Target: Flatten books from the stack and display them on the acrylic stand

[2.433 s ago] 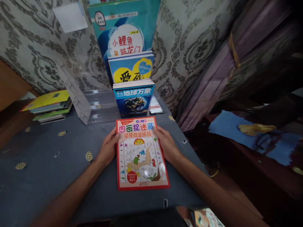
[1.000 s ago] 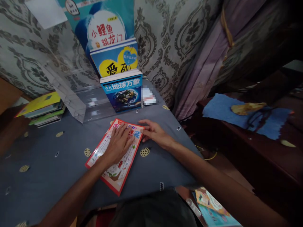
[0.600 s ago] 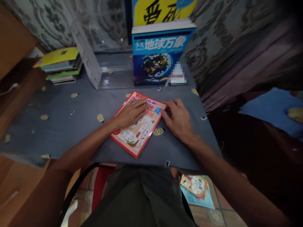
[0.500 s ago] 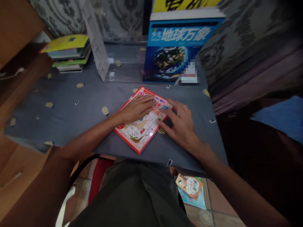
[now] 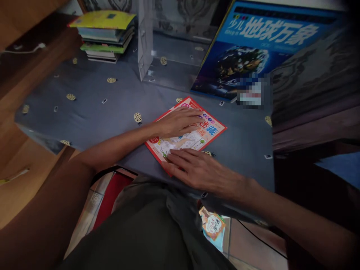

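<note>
Pressing both open hands, left hand (image 5: 180, 122) and right hand (image 5: 197, 170), flat on the red activity book (image 5: 197, 135), we steady it on the bench (image 5: 92, 116).

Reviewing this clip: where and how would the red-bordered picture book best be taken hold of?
Probably at the near corner by the table edge, from the person's side. The red-bordered picture book lies flat on the cloth, with the left hand pressing its upper part, so only edges are grippable; the right hand already rests flat there.

I'm in a home room: patterned wallpaper (image 5: 180, 7) beyond my hands, a cloth-covered table (image 5: 92, 112), children's books stacked (image 5: 105, 35) far left.
</note>
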Demonstrator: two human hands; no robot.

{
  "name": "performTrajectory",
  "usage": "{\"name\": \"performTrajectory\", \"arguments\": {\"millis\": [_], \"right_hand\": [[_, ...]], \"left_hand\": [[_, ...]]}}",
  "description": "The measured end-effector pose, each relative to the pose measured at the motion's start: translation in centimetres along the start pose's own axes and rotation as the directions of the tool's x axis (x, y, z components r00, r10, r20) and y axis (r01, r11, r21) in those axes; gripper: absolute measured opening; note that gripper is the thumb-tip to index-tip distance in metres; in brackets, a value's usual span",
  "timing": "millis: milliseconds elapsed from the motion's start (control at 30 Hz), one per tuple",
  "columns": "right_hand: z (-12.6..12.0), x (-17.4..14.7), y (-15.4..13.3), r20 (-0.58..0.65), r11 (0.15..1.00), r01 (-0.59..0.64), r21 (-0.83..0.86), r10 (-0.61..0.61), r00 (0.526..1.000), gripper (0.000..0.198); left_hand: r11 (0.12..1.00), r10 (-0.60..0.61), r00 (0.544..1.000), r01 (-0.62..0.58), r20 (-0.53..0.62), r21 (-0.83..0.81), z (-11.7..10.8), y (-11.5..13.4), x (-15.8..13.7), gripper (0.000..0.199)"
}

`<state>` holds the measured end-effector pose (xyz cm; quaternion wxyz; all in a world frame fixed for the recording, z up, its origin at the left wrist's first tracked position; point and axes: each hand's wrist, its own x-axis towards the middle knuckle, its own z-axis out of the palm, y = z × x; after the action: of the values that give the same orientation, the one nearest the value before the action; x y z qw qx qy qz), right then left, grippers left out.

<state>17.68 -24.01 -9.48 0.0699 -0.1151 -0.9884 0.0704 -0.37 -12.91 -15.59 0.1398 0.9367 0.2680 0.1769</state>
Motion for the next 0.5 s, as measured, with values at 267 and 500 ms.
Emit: {"name": "performTrajectory", "arguments": {"millis": [267, 500], "right_hand": [[1.7, -0.8, 0.9, -0.247, 0.856, -0.096, 0.509, 0.252, 0.936, 0.022], [2.8, -0.1, 2.0, -0.151, 0.633, -0.107, 0.766, 0.34, 0.928, 0.028]], "left_hand": [[1.0, -0.015, 1.0, 0.015, 0.021, -0.014, -0.3, 0.5, -0.2, 0.043], [0.999, -0.019, 0.998, 0.021, 0.058, -0.029, -0.3, 0.3, -0.1, 0.047]]}}
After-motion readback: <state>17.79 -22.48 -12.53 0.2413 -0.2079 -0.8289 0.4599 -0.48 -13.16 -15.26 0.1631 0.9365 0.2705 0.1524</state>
